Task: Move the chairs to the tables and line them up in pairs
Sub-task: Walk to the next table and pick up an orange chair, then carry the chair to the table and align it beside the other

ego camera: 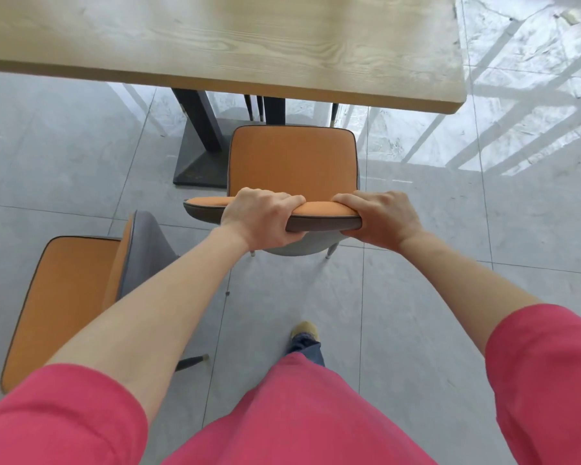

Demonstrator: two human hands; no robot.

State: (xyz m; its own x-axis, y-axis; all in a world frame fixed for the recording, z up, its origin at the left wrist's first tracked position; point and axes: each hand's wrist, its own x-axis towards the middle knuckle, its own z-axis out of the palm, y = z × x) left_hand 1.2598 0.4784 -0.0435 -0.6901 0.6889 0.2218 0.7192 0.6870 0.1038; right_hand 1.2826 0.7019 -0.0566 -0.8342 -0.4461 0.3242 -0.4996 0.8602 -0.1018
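Observation:
An orange-seated chair (292, 159) with a grey shell faces the light wooden table (235, 45), its seat front just short of the table's near edge. My left hand (260, 218) grips the top of its backrest near the middle. My right hand (381, 218) grips the backrest's right end. A second orange chair (64, 297) stands at the lower left, turned sideways with its grey back toward the first chair; my left forearm crosses over it.
The table's dark pedestal leg and base plate (198, 162) stand just left of the held chair. Dark legs of other chairs (254, 105) show beyond the table. Glossy grey floor tiles (483, 146) spread to the right. My foot (304, 330) is behind the chair.

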